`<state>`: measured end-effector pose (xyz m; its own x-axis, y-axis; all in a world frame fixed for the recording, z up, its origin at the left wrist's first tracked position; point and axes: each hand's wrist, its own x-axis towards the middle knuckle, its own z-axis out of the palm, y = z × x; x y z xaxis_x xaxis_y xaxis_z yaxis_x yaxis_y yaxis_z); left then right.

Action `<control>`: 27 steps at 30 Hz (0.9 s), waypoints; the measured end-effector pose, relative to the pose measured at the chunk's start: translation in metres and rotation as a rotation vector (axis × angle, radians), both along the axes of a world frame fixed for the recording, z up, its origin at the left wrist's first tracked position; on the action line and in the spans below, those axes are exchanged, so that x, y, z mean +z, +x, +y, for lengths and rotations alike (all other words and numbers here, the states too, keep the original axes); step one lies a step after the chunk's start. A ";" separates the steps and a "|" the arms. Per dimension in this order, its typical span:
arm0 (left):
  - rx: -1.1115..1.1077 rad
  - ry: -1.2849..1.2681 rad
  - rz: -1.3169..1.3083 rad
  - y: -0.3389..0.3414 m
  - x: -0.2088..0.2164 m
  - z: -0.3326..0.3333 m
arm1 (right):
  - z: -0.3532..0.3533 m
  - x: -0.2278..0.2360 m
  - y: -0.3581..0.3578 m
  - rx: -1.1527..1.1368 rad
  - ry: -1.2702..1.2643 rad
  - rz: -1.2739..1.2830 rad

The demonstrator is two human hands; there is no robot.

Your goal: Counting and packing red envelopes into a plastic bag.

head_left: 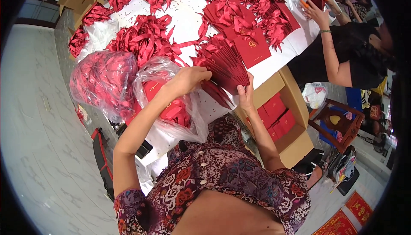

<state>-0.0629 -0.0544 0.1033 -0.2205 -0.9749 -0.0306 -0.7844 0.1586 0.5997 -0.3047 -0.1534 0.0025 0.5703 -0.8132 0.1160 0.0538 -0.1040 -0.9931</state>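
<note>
Left of the fanned stack of red paper bags (223, 59), a filled plastic bag (102, 79) is seen, with an open plastic bag (198, 121) nearer the stack. At the stack's left edge, the left hand's (193, 79) fingers are curled; whether anything is gripped cannot be told. Over the surface (193, 0), the stack is held at its near edge by the right hand (246, 93), fingers closed. Right of the stack, red packets (277, 116) are boxed.

Below the bare hands (187, 81), a short-sleeved blouse (239, 168) shows red, cream and purple flowers (185, 174) on dark cloth, with a wide open neckline and small pale buttons (203, 165).
</note>
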 end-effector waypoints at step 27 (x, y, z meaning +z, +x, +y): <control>0.187 -0.122 0.017 -0.015 -0.008 0.001 | -0.005 0.023 0.001 0.039 0.159 0.006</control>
